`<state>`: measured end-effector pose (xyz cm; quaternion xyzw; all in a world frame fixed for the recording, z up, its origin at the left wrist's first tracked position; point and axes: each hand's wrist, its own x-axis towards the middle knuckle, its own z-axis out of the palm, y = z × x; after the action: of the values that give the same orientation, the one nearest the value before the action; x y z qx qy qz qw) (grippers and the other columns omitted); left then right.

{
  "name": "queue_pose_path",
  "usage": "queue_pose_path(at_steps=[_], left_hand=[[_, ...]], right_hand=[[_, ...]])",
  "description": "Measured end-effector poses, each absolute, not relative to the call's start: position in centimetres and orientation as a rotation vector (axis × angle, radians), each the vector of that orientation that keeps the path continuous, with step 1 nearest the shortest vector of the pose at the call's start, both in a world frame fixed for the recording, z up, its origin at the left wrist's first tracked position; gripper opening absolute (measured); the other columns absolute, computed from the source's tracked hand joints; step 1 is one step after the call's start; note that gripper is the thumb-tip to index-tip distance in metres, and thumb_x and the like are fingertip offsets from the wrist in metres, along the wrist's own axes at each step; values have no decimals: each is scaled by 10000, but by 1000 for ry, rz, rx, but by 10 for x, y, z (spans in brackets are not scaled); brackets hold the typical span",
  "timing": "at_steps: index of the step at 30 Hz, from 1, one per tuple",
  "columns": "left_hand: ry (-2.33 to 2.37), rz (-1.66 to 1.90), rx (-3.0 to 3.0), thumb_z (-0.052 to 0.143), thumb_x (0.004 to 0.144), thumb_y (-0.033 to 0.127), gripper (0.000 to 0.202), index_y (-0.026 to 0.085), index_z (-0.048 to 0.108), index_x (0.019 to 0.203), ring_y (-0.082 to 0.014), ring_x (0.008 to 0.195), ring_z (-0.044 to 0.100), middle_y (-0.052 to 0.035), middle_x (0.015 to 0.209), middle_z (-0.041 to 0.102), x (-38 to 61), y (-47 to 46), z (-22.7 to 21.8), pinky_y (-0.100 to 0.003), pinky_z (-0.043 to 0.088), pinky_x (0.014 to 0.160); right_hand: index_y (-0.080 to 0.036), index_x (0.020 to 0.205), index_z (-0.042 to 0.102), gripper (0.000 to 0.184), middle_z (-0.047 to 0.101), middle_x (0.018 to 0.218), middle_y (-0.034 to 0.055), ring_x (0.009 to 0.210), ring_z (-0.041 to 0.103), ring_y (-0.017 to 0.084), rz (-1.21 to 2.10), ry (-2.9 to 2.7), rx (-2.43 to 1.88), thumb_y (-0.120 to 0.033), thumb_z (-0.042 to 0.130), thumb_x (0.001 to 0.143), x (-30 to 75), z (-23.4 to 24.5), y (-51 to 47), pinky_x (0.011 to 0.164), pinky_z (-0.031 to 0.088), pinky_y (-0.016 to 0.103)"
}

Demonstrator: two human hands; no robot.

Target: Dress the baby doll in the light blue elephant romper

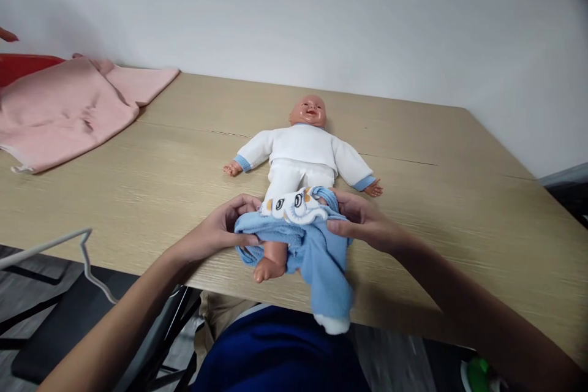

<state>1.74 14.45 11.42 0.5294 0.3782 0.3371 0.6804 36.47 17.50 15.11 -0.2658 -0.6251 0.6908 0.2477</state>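
A: Left hand (235, 220) clamped on the left side of the blue garment (294, 233), thumb on the near face, fingers behind. Right hand (367, 220) clamped on its right side, thumb near too.

B: Where's the garment sitting?

A: Bunched around the lower legs of the doll (303, 144), by the near edge of the bench (436, 208). Doll's on its back, head far, feet near. A loose tube (331, 282) of the garment hangs past the near edge, white at the end.

B: Feet?

A: One bare foot (269, 269) out, left, on the near side of the bunch. Can't make out the other.

B: Which step, your read?

A: Looks like working the garment at the legs. On or off: can't tell from this view.

B: What does the next move call for?

A: I'd say both sides shifted evenly, grip held on the gathered cloth, loose tube clear of the bench edge. Worth locating the second foot first.

B: Anything in the way?

A: Don't think so. Pink cloth (78, 110) lies far left, well apart from the doll.
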Motion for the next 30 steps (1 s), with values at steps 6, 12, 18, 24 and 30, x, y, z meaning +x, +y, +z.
queue_pose_path(at_steps=[6, 12, 18, 24, 30], left_hand=[[711, 751, 1164, 1039, 787, 529, 661, 213, 799, 1315, -204, 1027, 688, -67, 1181, 762, 9, 149, 101, -268, 553, 860], [728, 723, 1085, 925, 946, 500, 486, 248, 825, 1350, -230, 1136, 748, -97, 1307, 811, 6, 148, 104, -298, 576, 983], [671, 608, 1223, 960, 903, 413, 349, 173, 833, 1122, -209, 964, 700, -76, 1099, 781, 13, 150, 112, -313, 550, 865], [730, 857, 1202, 901, 983, 359, 257, 211, 690, 994, -133, 882, 584, 20, 941, 655, 21, 143, 116, -250, 470, 798], [808, 811, 1263, 721, 1116, 445, 233, 222, 674, 1070, -163, 862, 586, 1, 918, 640, 19, 142, 121, -309, 471, 815]], right_hand=[[-245, 1271, 673, 324, 584, 1013, -11, 894, 571, 126, 1858, -1751, -657, -484, 783, 1083, 367, 171, 165, 779, 488, 228], [-224, 1062, 721, 172, 561, 881, -22, 816, 520, 133, 1164, -2142, -856, -383, 723, 1128, 376, 213, 160, 757, 436, 275], [-243, 1046, 719, 120, 626, 874, -26, 789, 552, 139, 752, -2300, -858, -343, 754, 1104, 372, 235, 154, 721, 440, 298], [-220, 990, 665, 289, 597, 830, -25, 736, 519, 135, 801, -2204, -1004, -467, 680, 1138, 374, 214, 172, 677, 412, 301], [-232, 1007, 580, 468, 456, 777, -41, 654, 410, 125, 1368, -1896, -1065, -685, 635, 1111, 378, 185, 183, 548, 330, 262]])
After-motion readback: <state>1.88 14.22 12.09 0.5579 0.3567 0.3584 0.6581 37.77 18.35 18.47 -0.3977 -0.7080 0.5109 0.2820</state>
